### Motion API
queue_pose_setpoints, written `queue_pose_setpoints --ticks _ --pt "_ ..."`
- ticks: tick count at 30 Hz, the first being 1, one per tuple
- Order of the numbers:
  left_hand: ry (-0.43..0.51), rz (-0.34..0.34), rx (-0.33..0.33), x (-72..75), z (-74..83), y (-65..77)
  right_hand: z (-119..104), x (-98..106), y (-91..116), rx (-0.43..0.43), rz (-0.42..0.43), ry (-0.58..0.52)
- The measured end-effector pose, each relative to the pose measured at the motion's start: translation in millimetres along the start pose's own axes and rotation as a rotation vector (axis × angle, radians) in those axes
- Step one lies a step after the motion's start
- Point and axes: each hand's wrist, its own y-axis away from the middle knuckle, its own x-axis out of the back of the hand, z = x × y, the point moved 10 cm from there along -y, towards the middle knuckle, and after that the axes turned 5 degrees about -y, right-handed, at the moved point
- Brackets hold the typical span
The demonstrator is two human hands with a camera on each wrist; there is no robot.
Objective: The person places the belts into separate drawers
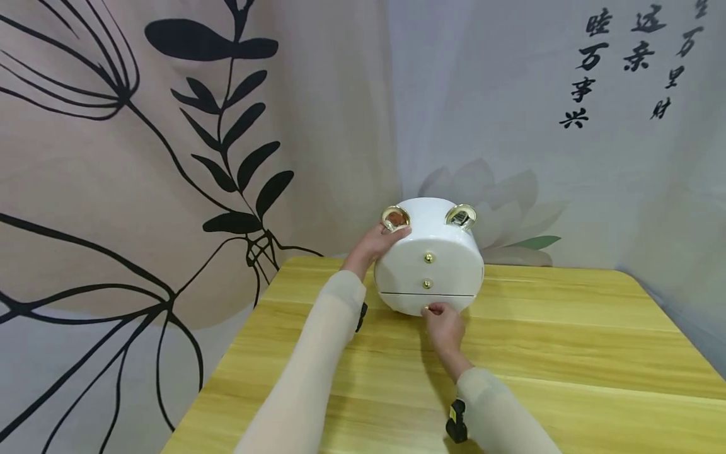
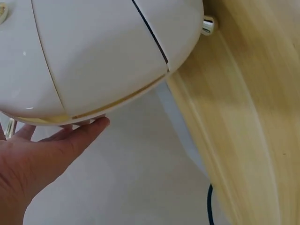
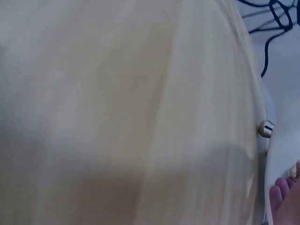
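Note:
A round white jewelry box with gold ear-shaped rings on top stands on the table. Its front carries a gold upper knob and a gold middle knob. My left hand holds the box at its upper left, thumb near the left gold ring; in the left wrist view its fingers lie along the side. Low on the front, my right hand pinches the bottom drawer's knob, mostly covered by the fingers. A dark seam runs above the bottom drawer.
The wooden table extends around the box, its far edge close behind. A pale curtain with printed plants and characters hangs behind. A gold foot sits under the box.

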Motion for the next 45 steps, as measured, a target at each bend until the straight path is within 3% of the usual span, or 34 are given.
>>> queue_pose_setpoints --ticks 6,10,17,29,39,45 --pt "-0.086 0.019 0.02 3.1 2.5 5.9 -1 1 -11 0.007 -0.019 0.021" --pt "-0.157 0.021 -0.021 3.3 8.9 8.4 -2 2 -19 0.034 -0.031 0.022" --pt "-0.166 0.028 -0.023 3.3 7.6 8.0 -5 1 -28 0.058 -0.112 0.051" --pt "-0.207 0.022 0.007 7.2 3.8 3.7 2 -3 -35 0.033 -0.144 0.054" --pt "-0.232 -0.05 0.084 14.0 -0.9 13.0 -1 1 -19 0.053 -0.131 0.014" --pt "-0.214 -0.116 0.071 14.3 3.6 19.6 2 5 -5 0.055 -0.116 -0.009"
